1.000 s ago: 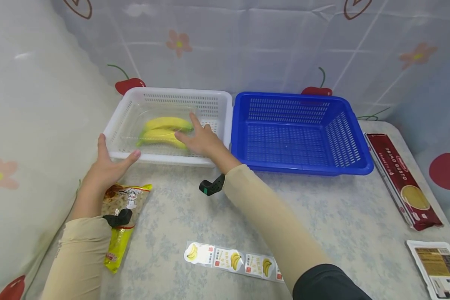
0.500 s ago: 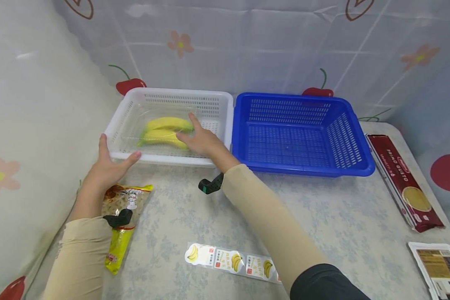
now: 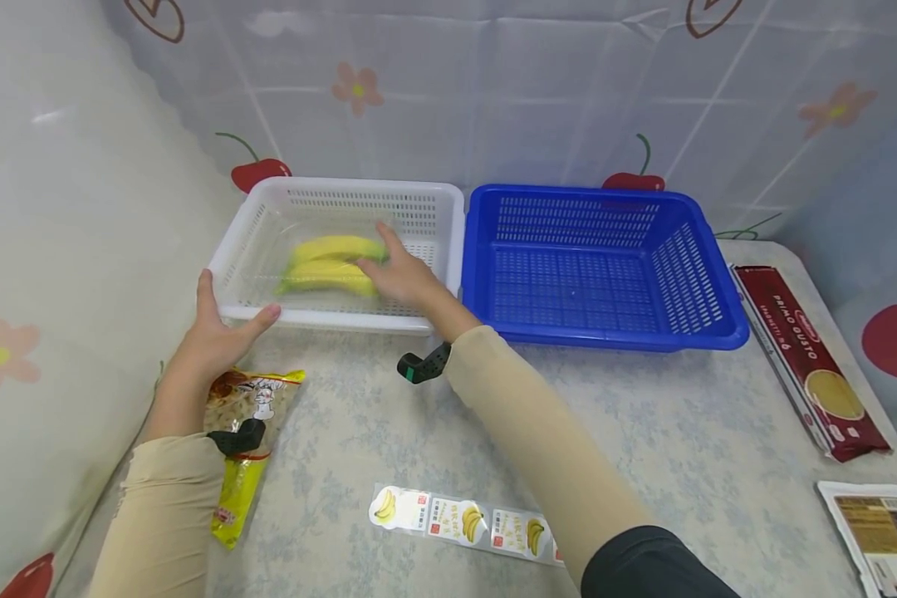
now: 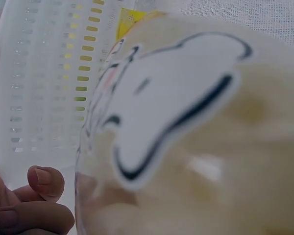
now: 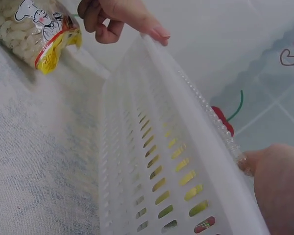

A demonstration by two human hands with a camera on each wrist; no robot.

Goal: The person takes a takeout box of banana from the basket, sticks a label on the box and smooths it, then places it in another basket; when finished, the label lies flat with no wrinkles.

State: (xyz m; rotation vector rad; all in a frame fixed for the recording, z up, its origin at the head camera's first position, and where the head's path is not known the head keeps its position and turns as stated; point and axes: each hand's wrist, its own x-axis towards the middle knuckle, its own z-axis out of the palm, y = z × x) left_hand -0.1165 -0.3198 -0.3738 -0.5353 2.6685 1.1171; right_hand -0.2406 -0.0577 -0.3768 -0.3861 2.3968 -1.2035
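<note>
head view: clear box (image 3: 273, 247) inside white basket (image 3: 336, 321), upper left, unreleased. right hand (image 3: 407, 276) pinching it; left hand (image 3: 215, 339) spread.

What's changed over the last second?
On the right hand, the thumb has drawn slightly toward the index finger. The bananas and clear pack now look blurred, so they may be shifting; no clear lift shows. The left hand stays at the white basket; the blue basket hasn't moved.
</note>
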